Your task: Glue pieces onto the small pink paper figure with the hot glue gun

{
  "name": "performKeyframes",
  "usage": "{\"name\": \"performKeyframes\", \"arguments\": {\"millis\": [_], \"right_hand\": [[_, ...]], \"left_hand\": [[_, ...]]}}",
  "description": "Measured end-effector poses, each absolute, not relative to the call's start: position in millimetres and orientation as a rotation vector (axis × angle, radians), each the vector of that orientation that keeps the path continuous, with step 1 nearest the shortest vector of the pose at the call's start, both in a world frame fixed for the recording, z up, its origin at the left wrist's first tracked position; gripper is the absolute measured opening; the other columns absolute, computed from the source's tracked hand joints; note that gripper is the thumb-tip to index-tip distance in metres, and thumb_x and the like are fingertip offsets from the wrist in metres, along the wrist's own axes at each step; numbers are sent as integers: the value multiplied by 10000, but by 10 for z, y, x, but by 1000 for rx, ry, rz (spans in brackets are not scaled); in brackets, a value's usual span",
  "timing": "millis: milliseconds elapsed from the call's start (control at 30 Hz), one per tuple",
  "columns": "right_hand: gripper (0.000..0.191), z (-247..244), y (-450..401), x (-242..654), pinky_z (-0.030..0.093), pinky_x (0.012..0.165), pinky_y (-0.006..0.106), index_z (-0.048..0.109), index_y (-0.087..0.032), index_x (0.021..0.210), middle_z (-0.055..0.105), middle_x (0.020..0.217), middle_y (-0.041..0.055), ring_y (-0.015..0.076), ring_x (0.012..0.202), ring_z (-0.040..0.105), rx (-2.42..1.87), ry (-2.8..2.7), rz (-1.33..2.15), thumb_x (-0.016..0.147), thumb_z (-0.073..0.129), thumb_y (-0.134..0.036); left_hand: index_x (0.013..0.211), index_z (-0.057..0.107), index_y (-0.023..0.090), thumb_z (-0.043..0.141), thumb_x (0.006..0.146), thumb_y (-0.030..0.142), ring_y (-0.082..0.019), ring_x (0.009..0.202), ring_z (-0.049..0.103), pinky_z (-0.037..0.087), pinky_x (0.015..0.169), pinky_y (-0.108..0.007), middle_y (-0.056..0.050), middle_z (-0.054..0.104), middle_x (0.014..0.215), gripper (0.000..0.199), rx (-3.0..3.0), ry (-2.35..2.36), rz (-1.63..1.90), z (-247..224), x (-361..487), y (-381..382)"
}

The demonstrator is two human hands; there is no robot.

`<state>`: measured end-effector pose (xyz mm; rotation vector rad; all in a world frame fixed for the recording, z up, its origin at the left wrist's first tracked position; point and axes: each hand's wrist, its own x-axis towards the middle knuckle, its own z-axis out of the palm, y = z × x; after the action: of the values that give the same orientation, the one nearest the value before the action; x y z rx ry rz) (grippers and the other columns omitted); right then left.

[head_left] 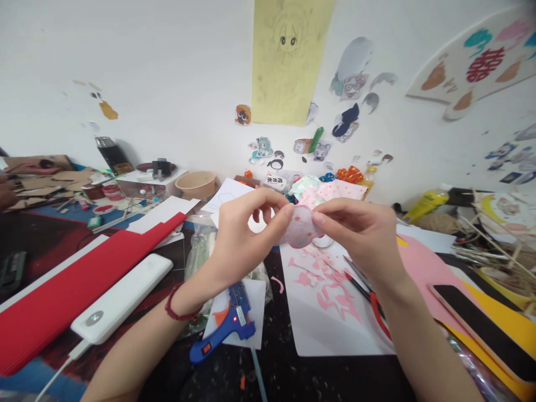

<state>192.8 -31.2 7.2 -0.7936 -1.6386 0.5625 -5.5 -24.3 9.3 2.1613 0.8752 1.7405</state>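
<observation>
On the nearest stretch of the dark tabletop [285, 379], a blue glue gun [228, 332] lies on a small white card [256, 298], its indicator light red. Beyond and to its right, pink scraps [337, 296] are strewn over a large white sheet [339, 341]; red-handled scissors [378, 315] lie partly hidden by the right arm. Above the far part of this sheet, a spotted round piece [300, 229] hangs between the left hand [251, 231] and the right hand [368, 231]. Each thumb and forefinger pinch together on its upper border, at opposite sides; neither hand is clearly nearer. The body of the piece lies between and below the fingertips, its face toward the viewer, with no distinct long axis. It appears thin and soft, whitish pink with darker dots and a pink rim. Farther back rests a dotted cloth [335, 194]; a yellow drawing [285, 84] is on the wall.
</observation>
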Motion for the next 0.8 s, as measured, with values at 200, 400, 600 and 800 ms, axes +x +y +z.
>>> {"name": "performKeyframes", "arguments": {"millis": [200, 400, 600, 800], "right_hand": [[71, 67, -320, 1909, 616, 649, 238, 778, -227, 819, 773, 758, -18, 125, 671, 722, -796, -1644, 525, 852, 782, -164], [34, 46, -309, 1913, 634, 665, 264, 777, -227, 831, 776, 775, -6, 142, 688, 733, -808, -1662, 515, 858, 787, -209], [56, 32, -305, 1904, 617, 641, 234, 775, -235, 826, 768, 755, -20, 120, 669, 719, -799, -1681, 510, 859, 781, -190], [65, 32, -293, 1908, 598, 604, 222, 784, -238, 862, 774, 757, -24, 116, 655, 722, -788, -1687, 568, 845, 791, -175]], "left_hand": [[838, 686, 199, 642, 951, 224, -117, 684, 592, 472, 641, -283, 10, 704, 768, 124, 2120, 802, 1642, 104, -73, -249], [819, 694, 209, 701, 922, 216, -115, 650, 594, 468, 607, -277, 17, 719, 747, 103, 2138, 829, 1690, 93, -49, -233], [785, 679, 213, 692, 924, 214, -114, 627, 572, 465, 594, -287, 16, 710, 729, 140, 2113, 857, 1693, 86, -46, -236], [791, 673, 208, 691, 929, 206, -104, 629, 555, 446, 590, -283, 26, 682, 716, 139, 2102, 844, 1697, 72, -42, -232]]}}
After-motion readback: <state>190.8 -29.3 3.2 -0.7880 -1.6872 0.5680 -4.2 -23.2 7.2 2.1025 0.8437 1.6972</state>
